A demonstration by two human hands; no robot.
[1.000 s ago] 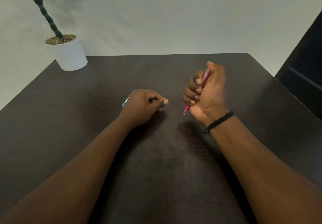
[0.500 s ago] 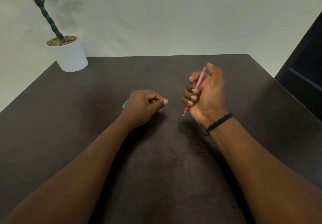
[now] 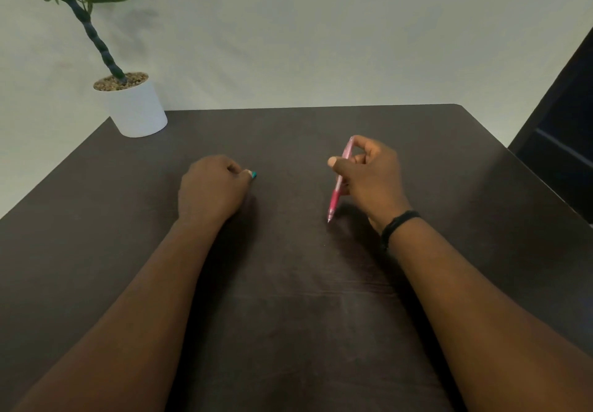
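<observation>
Right grip [image 3: 372, 174] pinches a pink pen [image 3: 337, 191], tip pointing down toward the bench [image 3: 288, 283]; to its left, the left grip [image 3: 211, 187] curls around a teal-tipped item [image 3: 254, 174].

The light was dim and soft, falling from above. My right hand [image 3: 372, 174] threw a dark shadow on the table [image 3: 288, 315] just below it, mid-frame. The pink pen [image 3: 335, 196] looked slightly blurred. Wide-angle distortion curved the table's edges toward the frame's corners.
</observation>
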